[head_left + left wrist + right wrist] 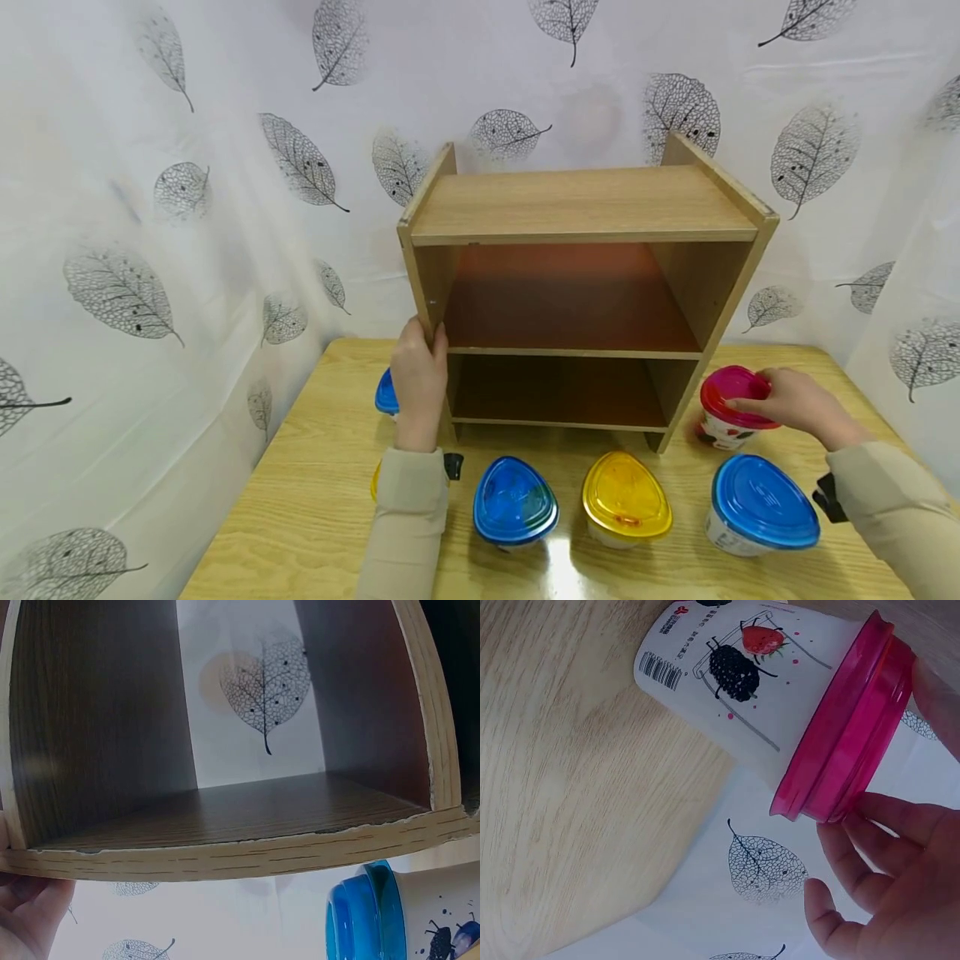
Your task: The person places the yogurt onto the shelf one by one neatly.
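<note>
A two-tier wooden shelf [585,204] stands upright on the table, its compartments facing me. My left hand [420,379] grips the front edge of its left side panel, fingers and thumb on either side; in the left wrist view the fingers [34,919] show under the board. To the right of the shelf, my right hand [802,404] pinches a tub [726,433] by its pink lid. The right wrist view shows the tub's white wall [742,682] printed with berries, thumb and fingertips on opposite sides of the lid.
In front stand a blue-lidded tub [515,502], a yellow-lidded tub [626,496] and a larger blue-lidded tub [765,504]. Another blue-lidded tub [386,393] and a yellow lid [375,479] are partly hidden by my left arm. A leaf-patterned curtain [225,275] hangs behind the table.
</note>
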A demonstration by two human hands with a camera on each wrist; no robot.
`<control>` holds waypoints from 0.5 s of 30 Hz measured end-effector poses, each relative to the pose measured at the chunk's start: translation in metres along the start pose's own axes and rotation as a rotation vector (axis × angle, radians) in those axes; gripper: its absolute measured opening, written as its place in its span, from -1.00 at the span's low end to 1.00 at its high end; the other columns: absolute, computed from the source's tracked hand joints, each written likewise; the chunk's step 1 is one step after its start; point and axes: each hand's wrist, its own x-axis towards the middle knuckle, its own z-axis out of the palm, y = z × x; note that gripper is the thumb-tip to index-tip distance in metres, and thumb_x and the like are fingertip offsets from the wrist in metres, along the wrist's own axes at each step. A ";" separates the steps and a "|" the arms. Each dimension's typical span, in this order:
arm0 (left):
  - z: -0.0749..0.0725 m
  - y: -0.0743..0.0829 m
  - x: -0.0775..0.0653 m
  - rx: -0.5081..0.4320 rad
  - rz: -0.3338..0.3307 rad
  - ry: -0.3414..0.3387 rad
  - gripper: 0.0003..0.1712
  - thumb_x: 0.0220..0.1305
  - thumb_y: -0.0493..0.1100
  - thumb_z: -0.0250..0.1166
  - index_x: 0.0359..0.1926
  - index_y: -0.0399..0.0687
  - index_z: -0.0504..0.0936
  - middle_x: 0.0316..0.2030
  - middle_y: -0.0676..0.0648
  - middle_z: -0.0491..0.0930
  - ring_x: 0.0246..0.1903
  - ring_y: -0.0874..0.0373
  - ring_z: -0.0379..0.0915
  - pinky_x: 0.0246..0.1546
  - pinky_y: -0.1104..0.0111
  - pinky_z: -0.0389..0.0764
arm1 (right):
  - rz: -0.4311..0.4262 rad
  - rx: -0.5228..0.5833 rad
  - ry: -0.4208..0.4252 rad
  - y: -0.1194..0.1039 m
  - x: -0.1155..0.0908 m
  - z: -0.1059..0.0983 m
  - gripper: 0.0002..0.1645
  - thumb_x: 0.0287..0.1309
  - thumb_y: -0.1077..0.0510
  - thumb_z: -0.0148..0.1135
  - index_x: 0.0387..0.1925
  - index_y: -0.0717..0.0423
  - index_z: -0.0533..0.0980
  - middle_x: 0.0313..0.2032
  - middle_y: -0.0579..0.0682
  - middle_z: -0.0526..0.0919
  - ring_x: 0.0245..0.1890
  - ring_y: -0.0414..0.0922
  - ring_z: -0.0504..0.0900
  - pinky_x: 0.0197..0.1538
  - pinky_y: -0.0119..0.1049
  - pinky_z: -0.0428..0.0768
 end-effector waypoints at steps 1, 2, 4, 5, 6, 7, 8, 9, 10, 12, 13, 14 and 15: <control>0.000 0.000 0.000 0.001 0.000 -0.001 -0.78 0.17 -0.26 0.17 -0.35 -0.43 0.47 -0.49 -0.28 0.52 -0.51 -0.11 0.51 -0.55 0.17 0.51 | -0.009 0.005 -0.001 0.001 0.000 0.000 -0.13 -0.20 -0.12 0.35 -0.17 0.62 0.32 -0.44 0.26 0.53 -0.45 0.10 0.49 -0.49 -0.15 0.51; 0.000 -0.001 0.000 0.000 -0.001 -0.002 -0.78 0.17 -0.26 0.17 -0.35 -0.43 0.47 -0.49 -0.28 0.52 -0.51 -0.11 0.51 -0.55 0.17 0.51 | -0.020 0.014 -0.004 0.001 0.000 0.000 -0.12 -0.19 -0.11 0.35 -0.15 0.64 0.31 -0.41 0.30 0.53 -0.42 0.14 0.49 -0.48 -0.13 0.51; 0.001 -0.001 0.000 0.001 -0.002 -0.003 -0.78 0.17 -0.26 0.17 -0.35 -0.43 0.47 -0.49 -0.28 0.52 -0.51 -0.11 0.50 -0.55 0.17 0.51 | -0.038 0.026 -0.009 0.003 0.000 0.000 -0.11 -0.18 -0.08 0.35 -0.11 0.65 0.29 -0.37 0.34 0.52 -0.38 0.19 0.49 -0.45 -0.11 0.52; 0.001 -0.001 0.000 0.002 -0.002 -0.002 -0.79 0.17 -0.26 0.16 -0.36 -0.42 0.47 -0.50 -0.28 0.52 -0.51 -0.11 0.50 -0.55 0.17 0.51 | -0.050 0.033 -0.011 0.004 0.001 0.000 -0.11 -0.18 -0.07 0.35 -0.10 0.65 0.28 -0.35 0.35 0.52 -0.36 0.21 0.49 -0.44 -0.11 0.53; 0.001 -0.001 0.000 0.002 -0.001 -0.002 -0.79 0.17 -0.26 0.16 -0.37 -0.42 0.47 -0.50 -0.28 0.52 -0.51 -0.11 0.50 -0.56 0.17 0.51 | -0.060 0.040 -0.014 0.005 0.001 -0.001 -0.11 -0.18 -0.06 0.35 -0.09 0.65 0.28 -0.34 0.35 0.52 -0.35 0.22 0.49 -0.42 -0.10 0.53; 0.001 -0.002 0.000 0.002 0.000 -0.001 -0.79 0.17 -0.25 0.16 -0.37 -0.42 0.47 -0.50 -0.27 0.52 -0.52 -0.11 0.50 -0.56 0.17 0.51 | -0.071 0.042 -0.018 0.005 0.001 -0.001 -0.12 -0.17 -0.05 0.35 -0.08 0.65 0.27 -0.33 0.36 0.52 -0.34 0.22 0.49 -0.42 -0.10 0.53; 0.001 -0.002 0.000 0.003 0.001 -0.002 -0.79 0.17 -0.25 0.16 -0.37 -0.42 0.47 -0.50 -0.27 0.52 -0.52 -0.11 0.50 -0.56 0.17 0.51 | -0.077 0.051 -0.026 0.006 0.001 -0.001 -0.11 -0.17 -0.04 0.35 -0.06 0.64 0.26 -0.32 0.36 0.52 -0.32 0.23 0.48 -0.41 -0.10 0.53; 0.001 -0.002 0.000 0.003 0.002 -0.002 -0.79 0.17 -0.25 0.16 -0.37 -0.42 0.47 -0.50 -0.27 0.52 -0.52 -0.11 0.50 -0.56 0.17 0.51 | -0.077 0.056 -0.035 0.006 0.001 -0.001 -0.10 -0.16 -0.04 0.35 -0.04 0.64 0.24 -0.29 0.38 0.51 -0.30 0.25 0.47 -0.40 -0.09 0.53; 0.001 -0.002 0.000 0.004 0.005 -0.002 -0.79 0.17 -0.25 0.16 -0.38 -0.41 0.47 -0.50 -0.27 0.52 -0.52 -0.10 0.51 -0.56 0.18 0.51 | -0.075 0.061 -0.042 0.006 0.001 -0.002 -0.09 -0.14 -0.03 0.33 -0.01 0.64 0.22 -0.26 0.42 0.48 -0.27 0.29 0.45 -0.39 -0.06 0.53; 0.001 -0.002 0.000 0.002 0.006 -0.004 -0.79 0.18 -0.25 0.16 -0.38 -0.41 0.47 -0.51 -0.27 0.52 -0.53 -0.09 0.50 -0.57 0.19 0.51 | -0.061 0.069 -0.052 0.004 0.001 -0.004 -0.09 -0.08 -0.05 0.27 0.01 0.65 0.17 -0.19 0.49 0.42 -0.23 0.35 0.41 -0.36 0.00 0.51; 0.001 -0.002 0.000 0.002 0.005 -0.005 -0.79 0.18 -0.25 0.16 -0.38 -0.41 0.47 -0.51 -0.27 0.52 -0.53 -0.09 0.50 -0.57 0.19 0.51 | -0.054 0.068 -0.047 0.003 0.001 -0.004 -0.11 -0.04 -0.05 0.23 0.02 0.65 0.16 -0.18 0.51 0.40 -0.22 0.36 0.40 -0.35 0.01 0.51; 0.001 -0.002 0.000 0.001 0.004 -0.005 -0.78 0.18 -0.25 0.15 -0.38 -0.41 0.47 -0.50 -0.27 0.52 -0.53 -0.09 0.50 -0.57 0.19 0.51 | -0.045 0.071 -0.042 0.002 0.001 -0.004 -0.12 -0.01 -0.06 0.19 0.02 0.65 0.17 -0.17 0.52 0.39 -0.22 0.37 0.39 -0.35 0.01 0.50; 0.001 -0.002 0.000 -0.001 0.002 -0.006 -0.78 0.18 -0.25 0.16 -0.38 -0.41 0.47 -0.50 -0.27 0.52 -0.52 -0.09 0.50 -0.56 0.19 0.51 | -0.036 0.068 -0.029 0.001 0.001 -0.004 -0.15 0.02 -0.07 0.16 0.00 0.65 0.18 -0.18 0.53 0.39 -0.23 0.36 0.40 -0.35 0.02 0.50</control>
